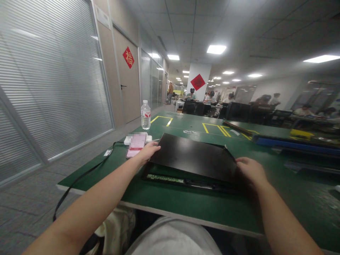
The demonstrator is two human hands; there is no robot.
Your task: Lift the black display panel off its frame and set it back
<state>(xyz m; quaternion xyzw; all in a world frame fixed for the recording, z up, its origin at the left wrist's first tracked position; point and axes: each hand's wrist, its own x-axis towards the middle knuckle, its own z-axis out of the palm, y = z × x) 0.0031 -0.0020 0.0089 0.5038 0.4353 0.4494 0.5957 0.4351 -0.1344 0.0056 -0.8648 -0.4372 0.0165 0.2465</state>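
A thin, dark screen panel (pixel 195 154) lies tilted above a black frame (pixel 225 188), its near edge raised off it. My left hand (pixel 151 150) pinches the panel's far left corner between thumb and fingers. At the right edge, my right hand (pixel 251 170) closes on the same panel, its lower fingers in shadow. Along the frame's near side runs a green circuit board strip (pixel 164 178). Under the panel the inside of the frame is hidden.
Beside my left hand are a phone (pixel 136 146), a white charger block and a black cable (pixel 87 170). A water bottle (pixel 146 116) stands at the far left of the green table (pixel 170 200). Long blue-edged parts (pixel 287 144) lie at the right. People sit farther back.
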